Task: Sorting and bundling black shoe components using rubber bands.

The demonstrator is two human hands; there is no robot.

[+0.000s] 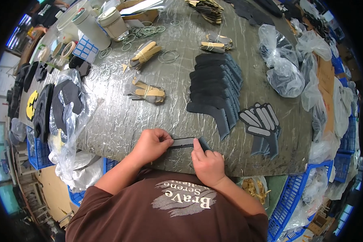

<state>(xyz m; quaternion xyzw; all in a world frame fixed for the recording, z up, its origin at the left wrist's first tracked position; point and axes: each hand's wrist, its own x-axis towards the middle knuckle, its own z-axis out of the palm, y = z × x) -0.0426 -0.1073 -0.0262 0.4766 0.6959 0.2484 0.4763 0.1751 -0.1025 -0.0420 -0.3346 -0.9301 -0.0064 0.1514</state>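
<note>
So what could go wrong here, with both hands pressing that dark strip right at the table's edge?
1. The dark strip, pinched between the left hand and right hand, lies close to the table edge; it might slip off.
2. The fanned stack of dark pieces lies just beyond the hands; a stray reach could scatter it.
3. Loose rubber bands could get swept off.

A small factory workshop — fanned stacks of dark cut pieces point(215, 86), rubber-banded bundles point(146, 92), blue crates point(288, 201) around the worktable point(121, 121).
</note>
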